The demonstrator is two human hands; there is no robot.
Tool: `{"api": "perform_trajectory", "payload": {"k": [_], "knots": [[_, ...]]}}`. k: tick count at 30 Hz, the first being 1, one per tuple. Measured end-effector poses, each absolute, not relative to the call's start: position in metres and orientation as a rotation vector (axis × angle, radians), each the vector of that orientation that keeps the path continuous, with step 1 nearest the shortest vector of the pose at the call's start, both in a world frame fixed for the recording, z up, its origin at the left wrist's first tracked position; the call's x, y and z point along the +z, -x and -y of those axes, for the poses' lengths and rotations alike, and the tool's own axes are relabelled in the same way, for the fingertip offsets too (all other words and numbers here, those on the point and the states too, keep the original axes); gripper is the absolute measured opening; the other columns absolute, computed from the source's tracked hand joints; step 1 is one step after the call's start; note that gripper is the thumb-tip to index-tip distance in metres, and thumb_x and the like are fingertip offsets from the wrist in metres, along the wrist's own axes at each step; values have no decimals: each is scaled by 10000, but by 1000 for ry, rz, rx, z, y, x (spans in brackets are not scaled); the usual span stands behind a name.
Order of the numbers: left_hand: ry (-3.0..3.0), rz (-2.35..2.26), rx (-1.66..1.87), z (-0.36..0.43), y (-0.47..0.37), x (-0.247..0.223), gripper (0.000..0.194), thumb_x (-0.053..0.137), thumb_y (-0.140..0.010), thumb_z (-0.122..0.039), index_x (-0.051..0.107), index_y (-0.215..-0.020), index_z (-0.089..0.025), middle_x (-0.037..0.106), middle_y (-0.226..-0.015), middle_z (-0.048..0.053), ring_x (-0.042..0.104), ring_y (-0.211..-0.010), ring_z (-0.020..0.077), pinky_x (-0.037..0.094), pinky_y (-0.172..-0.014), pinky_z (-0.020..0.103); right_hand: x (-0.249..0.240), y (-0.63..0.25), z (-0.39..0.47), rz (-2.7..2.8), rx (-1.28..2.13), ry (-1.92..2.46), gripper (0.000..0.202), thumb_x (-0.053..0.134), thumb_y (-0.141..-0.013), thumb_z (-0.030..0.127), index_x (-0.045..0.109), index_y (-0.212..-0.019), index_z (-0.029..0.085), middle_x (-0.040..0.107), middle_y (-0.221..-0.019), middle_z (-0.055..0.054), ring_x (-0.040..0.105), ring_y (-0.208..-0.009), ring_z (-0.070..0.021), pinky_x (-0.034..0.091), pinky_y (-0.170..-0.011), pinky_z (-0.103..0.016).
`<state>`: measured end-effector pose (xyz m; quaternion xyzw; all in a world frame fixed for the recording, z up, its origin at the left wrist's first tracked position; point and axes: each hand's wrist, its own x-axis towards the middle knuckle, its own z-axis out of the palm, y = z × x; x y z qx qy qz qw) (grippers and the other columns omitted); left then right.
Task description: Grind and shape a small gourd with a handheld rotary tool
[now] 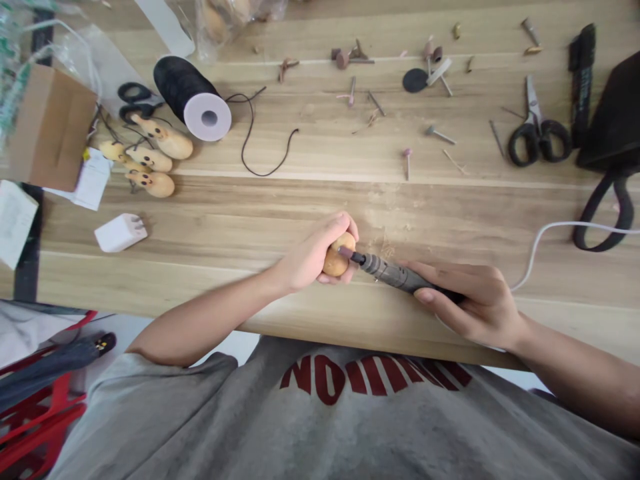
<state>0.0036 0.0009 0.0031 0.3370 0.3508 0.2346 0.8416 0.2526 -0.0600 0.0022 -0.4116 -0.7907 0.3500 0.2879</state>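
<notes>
1. Smooth, tan, two-lobed gourd-shaped piece (336, 263): above the pale wood-grain tabletop (210, 207), near the tabletop's edge by the person.
2. Left hand (315, 253): fingers curled snugly around the piece, which sits against the palm, upper side exposed.
3. Right hand (470, 297): fingers wrapped around a grey-and-black pen-shaped rotary tool (393, 272), its reddish-brown tip (346, 252) over the piece.

The round tan piece (336, 263) in the left hand (311, 259) looked smooth, the tool (393, 272) in the right hand (475, 303) dull. Under both hands, the table (320, 190) was wood. Beyond the right hand, scissors (536, 128) had shiny metal blades.
</notes>
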Motion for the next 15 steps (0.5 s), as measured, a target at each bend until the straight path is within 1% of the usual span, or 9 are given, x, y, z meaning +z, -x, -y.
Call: {"api": "perform_trajectory", "payload": {"k": [2, 3, 6, 7, 10, 11, 12, 15], "knots": [[-716, -718, 495, -1, -4, 3, 324, 349, -996, -485, 422, -822, -222, 572, -439, -33, 277, -266, 61, 192, -310, 147, 2, -253, 60, 2093, 932, 1133, 351, 569, -995, 239, 678, -1328, 231, 712, -707, 7, 624, -526, -109, 492, -497, -209], [-716, -712, 493, -1, -4, 3, 323, 351, -996, -484, 421, -820, -222, 572, -439, -32, 278, -268, 60, 195, -311, 146, 2, -253, 60, 2089, 931, 1138, 347, 568, -996, 240, 682, -1323, 231, 714, -708, 6, 627, -527, -110, 494, -498, -209], [-703, -743, 492, -1, -4, 3, 316, 333, -1005, -454, 429, -817, -218, 577, -443, -25, 310, -272, 66, 197, -312, 146, 2, -253, 60, 2115, 946, 1086, 348, 576, -992, 245, 681, -1323, 242, 770, -850, -26, 696, -637, -137, 528, -545, -221], [-700, -751, 494, -1, -4, 3, 316, 327, -1006, -447, 431, -815, -217, 578, -444, -23, 316, -272, 66, 197, -313, 146, 3, -253, 60, 2120, 950, 1080, 350, 577, -992, 246, 679, -1326, 244, 773, -867, -30, 701, -648, -140, 531, -549, -223], [-713, -729, 501, -1, -4, 3, 315, 338, -1002, -451, 427, -811, -216, 581, -446, -23, 302, -270, 61, 196, -312, 147, 3, -253, 59, 2096, 943, 1135, 340, 564, -999, 250, 686, -1316, 237, 704, -690, 6, 621, -515, -115, 488, -482, -218], [-717, -720, 498, -1, -4, 4, 316, 342, -1000, -452, 424, -808, -215, 579, -442, -25, 295, -269, 59, 197, -312, 147, 3, -253, 59, 2089, 937, 1148, 333, 559, -1002, 255, 692, -1307, 235, 691, -667, 9, 609, -498, -113, 482, -473, -219], [-718, -721, 496, -1, -4, 4, 316, 344, -1000, -452, 425, -808, -215, 580, -442, -25, 295, -269, 58, 197, -312, 147, 3, -253, 59, 2090, 935, 1143, 329, 557, -1003, 261, 695, -1301, 235, 700, -680, 4, 623, -512, -119, 486, -477, -222], [-708, -755, 495, -1, -4, 3, 320, 346, -1001, -456, 432, -811, -213, 586, -446, -22, 307, -266, 61, 193, -311, 148, 3, -252, 60, 2113, 943, 1095, 333, 559, -1003, 269, 685, -1311, 246, 768, -834, -33, 700, -632, -152, 525, -526, -236]]}}
